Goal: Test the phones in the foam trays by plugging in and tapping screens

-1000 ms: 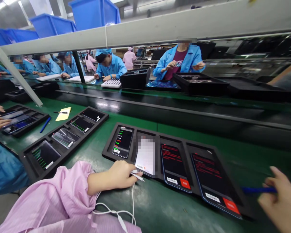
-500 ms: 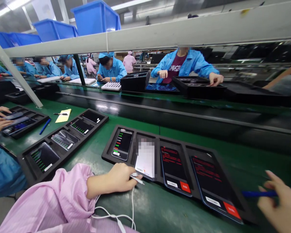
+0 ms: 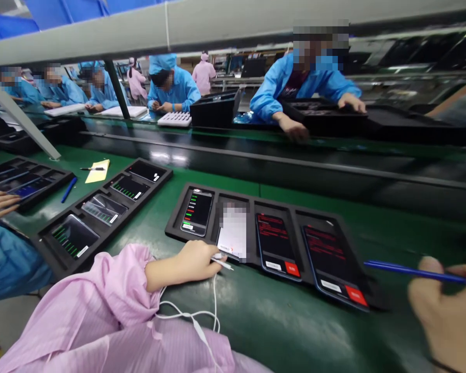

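Green table (image 3: 272,321) carries, toward five o'clock, a slotted tray (image 3: 177,212) seemingly keeping phones (image 3: 277,241) apart, the left hand (image 3: 194,261) pinching a white plug (image 3: 224,263) at seven, the right hand (image 3: 448,321) gripping a blue pen (image 3: 398,270) at four.

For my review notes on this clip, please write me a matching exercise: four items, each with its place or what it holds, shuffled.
1. left hand
2. right hand
3. black pen
4. white-screened phone

A. on yellow paper
B. holding a blue pen
C. in a tray
D. holding a white cable

Pairs: 1-D, 2-B, 3-A, 4-C
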Demonstrator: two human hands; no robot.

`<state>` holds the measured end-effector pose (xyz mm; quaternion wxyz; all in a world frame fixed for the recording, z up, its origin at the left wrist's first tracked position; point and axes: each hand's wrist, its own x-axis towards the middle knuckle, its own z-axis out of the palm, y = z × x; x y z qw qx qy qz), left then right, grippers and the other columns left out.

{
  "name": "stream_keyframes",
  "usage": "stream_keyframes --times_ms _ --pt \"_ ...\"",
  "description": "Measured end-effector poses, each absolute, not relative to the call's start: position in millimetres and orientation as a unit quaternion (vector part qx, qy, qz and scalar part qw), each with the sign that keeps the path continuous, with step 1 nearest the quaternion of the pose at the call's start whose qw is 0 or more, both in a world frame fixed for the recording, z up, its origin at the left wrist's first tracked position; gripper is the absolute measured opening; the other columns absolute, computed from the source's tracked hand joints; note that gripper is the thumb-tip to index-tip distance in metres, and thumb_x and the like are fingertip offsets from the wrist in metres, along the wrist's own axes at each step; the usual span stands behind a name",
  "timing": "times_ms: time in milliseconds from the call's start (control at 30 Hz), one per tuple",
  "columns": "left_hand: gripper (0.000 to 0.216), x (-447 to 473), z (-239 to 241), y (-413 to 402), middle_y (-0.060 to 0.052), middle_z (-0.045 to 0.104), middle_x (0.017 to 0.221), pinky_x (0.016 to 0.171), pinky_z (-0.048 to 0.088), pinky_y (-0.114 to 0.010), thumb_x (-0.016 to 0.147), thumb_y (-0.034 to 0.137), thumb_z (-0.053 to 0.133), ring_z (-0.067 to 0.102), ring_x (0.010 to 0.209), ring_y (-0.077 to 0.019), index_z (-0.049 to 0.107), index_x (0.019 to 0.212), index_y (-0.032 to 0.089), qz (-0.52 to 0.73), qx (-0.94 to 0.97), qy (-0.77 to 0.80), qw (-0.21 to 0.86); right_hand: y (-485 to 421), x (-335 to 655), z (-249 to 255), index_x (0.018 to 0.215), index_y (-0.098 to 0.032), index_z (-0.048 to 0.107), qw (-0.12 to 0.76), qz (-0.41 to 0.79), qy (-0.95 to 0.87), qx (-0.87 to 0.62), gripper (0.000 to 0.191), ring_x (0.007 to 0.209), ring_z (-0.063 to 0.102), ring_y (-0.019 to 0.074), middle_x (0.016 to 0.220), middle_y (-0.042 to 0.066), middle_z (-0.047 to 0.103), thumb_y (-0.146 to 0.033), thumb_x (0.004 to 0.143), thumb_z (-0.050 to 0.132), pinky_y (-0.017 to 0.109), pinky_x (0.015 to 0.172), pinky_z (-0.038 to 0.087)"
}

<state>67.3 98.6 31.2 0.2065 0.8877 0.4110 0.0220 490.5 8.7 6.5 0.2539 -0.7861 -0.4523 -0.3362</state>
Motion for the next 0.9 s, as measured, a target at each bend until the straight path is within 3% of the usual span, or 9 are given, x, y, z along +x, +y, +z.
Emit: stream_keyframes --times_ms 100,267,367,433,633,800,900 --pt "0.024 68.6 35.8 99.0 -0.011 0.079 0.087 0.074 0.055 -0.031 0.094 0.03 0.057 0.076 0.085 -0.0274 0.077 0.101 0.018 -0.001 0.888 0.411 0.205 15.1 437.9 16.2 0.113 -0.013 0.066 0.325 -0.33 -0.458 -0.759 0.044 0.077 0.064 0.0353 0.101 0.024 0.072 -0.039 0.09 0.038 0.047 0.066 0.05" --pt "0.029 69.6 36.3 99.2 -0.015 0.079 0.093 0.077 0.057 -0.037 0.096 0.032 0.055 0.077 0.089 -0.033 0.077 0.103 0.014 -0.02 0.889 0.41 0.202 33.6 324.5 21.1 0.111 -0.018 0.06 0.43 -0.191 -0.644 -0.603 0.021 0.082 0.07 0.0213 0.102 0.011 0.075 -0.028 0.1 0.045 0.032 0.075 0.056" --pt "0.029 68.9 35.4 100.0 -0.016 0.079 0.096 0.078 0.057 -0.039 0.095 0.033 0.057 0.076 0.091 -0.0345 0.076 0.103 0.014 -0.021 0.891 0.406 0.202 45.2 277.9 18.2 0.118 -0.02 0.06 0.398 -0.128 -0.735 -0.534 0.023 0.083 0.067 0.0197 0.095 0.006 0.074 -0.026 0.102 0.044 0.048 0.105 0.049" --pt "0.027 68.6 35.8 100.5 -0.016 0.079 0.097 0.077 0.057 -0.038 0.094 0.032 0.057 0.076 0.091 -0.0341 0.076 0.104 0.014 -0.032 0.893 0.401 0.2 50.5 261.2 15.1 0.122 -0.02 0.061 0.355 -0.106 -0.756 -0.54 0.027 0.086 0.064 0.0217 0.091 0.006 0.072 -0.027 0.103 0.042 0.062 0.114 0.037" --pt "0.03 68.5 35.4 100.8 -0.017 0.078 0.092 0.076 0.057 -0.038 0.097 0.031 0.053 0.076 0.089 -0.0347 0.076 0.099 0.012 -0.036 0.897 0.393 0.196 51.9 255.9 5.7 0.12 -0.021 0.063 0.273 -0.1 -0.768 -0.571 0.032 0.101 0.062 0.0292 0.092 0.008 0.072 -0.033 0.106 0.036 0.081 0.112 0.019" --pt "0.029 68.3 33.1 101.2 -0.014 0.079 0.091 0.075 0.057 -0.036 0.095 0.036 0.055 0.077 0.086 -0.0319 0.075 0.095 0.015 -0.032 0.895 0.394 0.206 48.5 264.4 2.3 0.108 -0.021 0.063 0.287 -0.105 -0.729 -0.612 0.027 0.102 0.06 0.0298 0.094 0.008 0.073 -0.033 0.104 0.04 0.083 0.111 0.011" --pt "0.03 69.1 33.7 101.0 -0.012 0.079 0.09 0.073 0.057 -0.035 0.096 0.038 0.054 0.077 0.085 -0.0301 0.075 0.096 0.016 -0.037 0.896 0.394 0.204 46.8 264.2 2.6 0.114 -0.021 0.063 0.292 -0.087 -0.724 -0.619 0.028 0.104 0.059 0.0289 0.1 0.009 0.073 -0.033 0.103 0.041 0.081 0.112 0.01"
